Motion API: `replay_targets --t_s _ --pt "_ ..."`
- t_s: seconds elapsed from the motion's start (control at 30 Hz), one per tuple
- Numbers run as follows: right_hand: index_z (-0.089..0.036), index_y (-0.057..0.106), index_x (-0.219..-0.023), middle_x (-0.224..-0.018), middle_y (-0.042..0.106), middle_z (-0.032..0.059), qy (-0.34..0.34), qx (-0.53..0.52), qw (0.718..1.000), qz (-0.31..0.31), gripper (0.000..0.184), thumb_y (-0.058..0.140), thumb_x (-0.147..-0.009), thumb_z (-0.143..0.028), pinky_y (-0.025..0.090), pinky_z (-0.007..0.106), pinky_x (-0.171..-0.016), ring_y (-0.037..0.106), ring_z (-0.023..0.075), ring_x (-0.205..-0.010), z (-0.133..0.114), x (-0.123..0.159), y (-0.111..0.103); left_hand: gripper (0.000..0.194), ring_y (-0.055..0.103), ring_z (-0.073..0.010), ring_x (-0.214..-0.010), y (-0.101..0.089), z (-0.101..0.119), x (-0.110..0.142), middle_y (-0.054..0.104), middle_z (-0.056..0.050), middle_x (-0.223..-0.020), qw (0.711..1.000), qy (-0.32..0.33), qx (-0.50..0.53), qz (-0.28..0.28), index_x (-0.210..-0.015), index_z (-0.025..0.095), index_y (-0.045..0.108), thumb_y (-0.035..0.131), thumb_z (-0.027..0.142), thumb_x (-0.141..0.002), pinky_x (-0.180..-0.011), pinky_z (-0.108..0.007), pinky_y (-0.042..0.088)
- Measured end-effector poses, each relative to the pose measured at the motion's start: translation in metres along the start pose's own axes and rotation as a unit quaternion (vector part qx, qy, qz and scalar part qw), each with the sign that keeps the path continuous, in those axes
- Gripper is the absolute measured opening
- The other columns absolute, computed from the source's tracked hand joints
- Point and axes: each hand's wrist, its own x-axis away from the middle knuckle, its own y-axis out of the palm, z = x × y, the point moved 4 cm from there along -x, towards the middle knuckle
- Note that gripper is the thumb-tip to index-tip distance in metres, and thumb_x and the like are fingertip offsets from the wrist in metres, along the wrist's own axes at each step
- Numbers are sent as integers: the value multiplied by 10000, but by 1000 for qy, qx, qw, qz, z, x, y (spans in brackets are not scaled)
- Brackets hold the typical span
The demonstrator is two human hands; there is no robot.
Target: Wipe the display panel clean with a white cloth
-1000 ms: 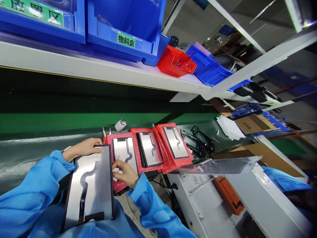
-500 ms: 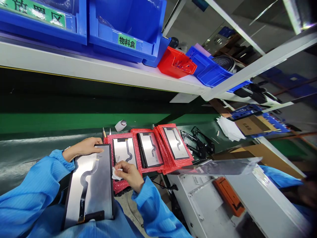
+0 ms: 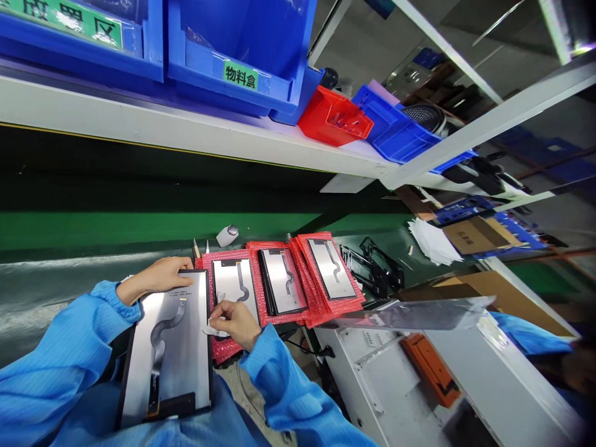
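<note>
Display panel, 1: leaning on lap, left hand partly closed over its top edge, seemingly for steadiness. White wipe, 1: pinched by right hand, fingers nearly closed, at panel's right edge.

held panel left, panels on bubble wrap, frames right

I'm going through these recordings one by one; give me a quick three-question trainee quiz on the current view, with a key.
1. What does the right hand pinch?
2. True or false: the left hand holds the white bottle.
3. Fill in: on the shelf, the bin standing between blue bins is ___.

Key:
1. A small white scrap, perhaps a wipe.
2. False; it holds the far end of a flat panel.
3. Red.
</note>
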Motion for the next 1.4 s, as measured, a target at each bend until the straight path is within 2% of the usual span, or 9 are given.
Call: replay_targets --t_s 0.07,0.2,0.4,0.67,0.87,1.1,1.4 --pt "-184 666 -673 -644 654 0 -1 16 1000 -8 4 666 -677 -187 406 253 -547 568 150 -593 -2 0 0 249 596 -209 -824 2 -1 0 671 -10 -943 1000 -1 -6 1 -930 204 604 580 350 -729 -685 -258 398" --pt "-190 659 -643 -665 663 -9 -8 52 998 -25 75 657 -635 -116 412 252 -579 578 150 -620 -11 1 -4 216 603 -204 -791 4 0 1 670 -3 -895 1000 -3 -14 -2 -898 204 595 570 347 -738 -651 -253 383" --pt "-198 670 -670 -674 658 -19 -23 87 995 -42 40 676 -678 -159 387 246 -555 531 127 -570 -23 2 -8 222 606 -206 -797 4 2 1 672 1 -905 1000 -1 -24 -5 -920 211 599 568 342 -744 -656 -254 378" --pt "-188 639 -661 -692 634 -21 -43 130 990 -33 102 642 -678 -87 387 241 -601 545 131 -631 -25 2 -5 258 604 -209 -838 4 5 3 674 -14 -973 999 -1 -34 -7 -953 201 600 563 366 -758 -668 -248 385" --pt "-180 637 -725 -760 640 -13 -68 142 986 -57 66 652 -727 -116 397 229 -631 560 129 -684 -30 7 -7 242 612 -193 -794 5 4 3 681 10 -919 999 -1 -31 -17 -939 209 588 560 369 -759 -651 -241 392" --pt "-180 583 -679 -745 607 -16 -86 161 982 -56 147 607 -713 -39 397 236 -667 560 133 -707 -32 6 -7 236 605 -201 -802 6 7 1 674 1 -910 999 2 -40 -13 -909 206 590 557 379 -752 -662 -250 386" --pt "-177 599 -746 -774 605 -16 -98 157 981 -61 95 626 -749 -86 381 233 -634 548 126 -694 -32 9 -8 247 605 -200 -805 5 7 2 666 -2 -911 999 5 -34 -16 -930 200 583 550 372 -756 -670 -252 402"
